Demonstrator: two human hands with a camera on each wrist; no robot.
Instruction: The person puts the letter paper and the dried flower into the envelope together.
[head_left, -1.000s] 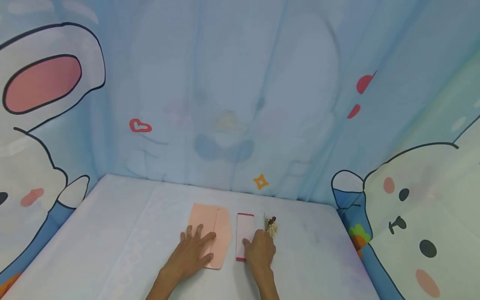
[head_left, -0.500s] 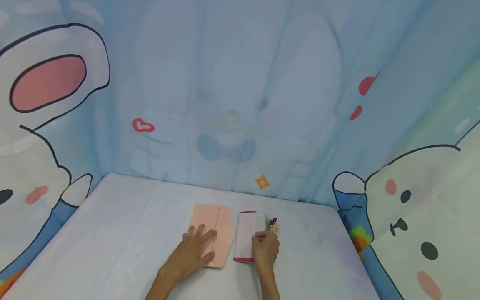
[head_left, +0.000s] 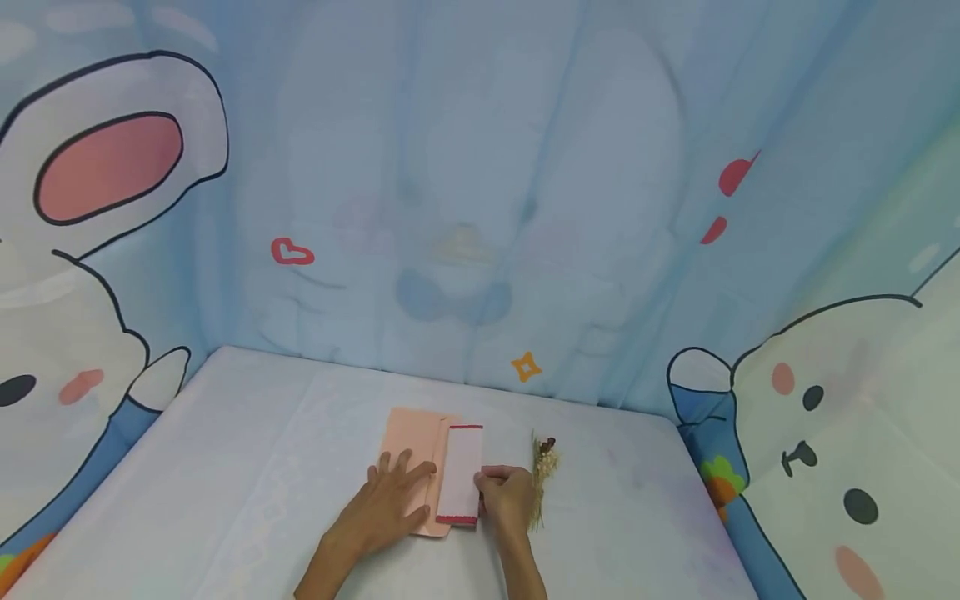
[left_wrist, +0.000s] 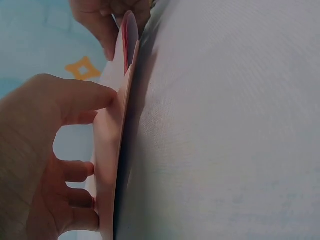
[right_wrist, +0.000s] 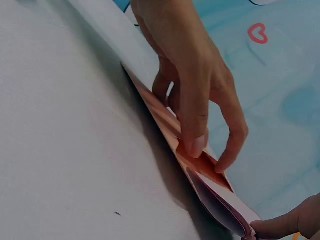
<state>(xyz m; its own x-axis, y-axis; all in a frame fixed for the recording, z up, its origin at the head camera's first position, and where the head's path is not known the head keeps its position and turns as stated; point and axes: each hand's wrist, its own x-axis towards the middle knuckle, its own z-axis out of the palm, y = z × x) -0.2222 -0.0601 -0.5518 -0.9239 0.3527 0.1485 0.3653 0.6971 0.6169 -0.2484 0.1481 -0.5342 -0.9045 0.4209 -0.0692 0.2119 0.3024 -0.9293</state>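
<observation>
A peach envelope lies on the white-covered table, its flap side toward the right. Spread over it, my left hand presses it with the fingertips and thumb, also seen in the right wrist view, where the left hand has its thumb near the envelope's opening. My right hand pinches the right edge of a folded pale pink paper with red ends. This paper overlaps the envelope's right part. In the right wrist view the folded paper bows open, its near end at the envelope.
A small bunch of dried flowers lies just right of my right hand. A blue cartoon-printed curtain hangs behind the table and along both sides.
My right hand has pinched the folded paper's edge and moved it left, from beside the envelope onto its right part. The dried flowers' stems have come into view. My left hand has stayed put.
</observation>
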